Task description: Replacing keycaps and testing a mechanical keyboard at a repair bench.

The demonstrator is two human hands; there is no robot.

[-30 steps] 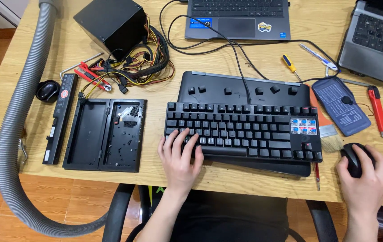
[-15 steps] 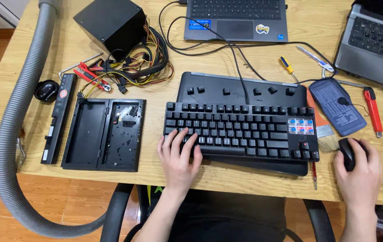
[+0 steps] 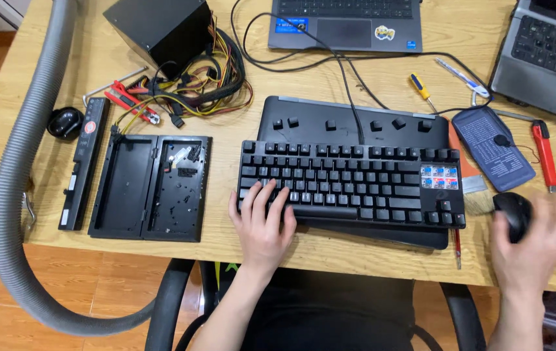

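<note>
Resting flat, the left hand (image 3: 261, 224) spreads its fingers over the lower left keys of the black mechanical keyboard (image 3: 350, 183), gripping nothing. That keyboard lies near the front edge of the wooden desk (image 3: 369, 250), atop a second black board; a few caps at its right end are off, showing blue and red switches. At the right, the blurred right hand (image 3: 536, 244) hovers open against a black computer mouse (image 3: 514, 212); whether it holds it I cannot tell. Left of the keyboard sits an open black plastic case (image 3: 152, 187), bare wood between them. Farther back lies a grey laptop (image 3: 346, 25).
</note>
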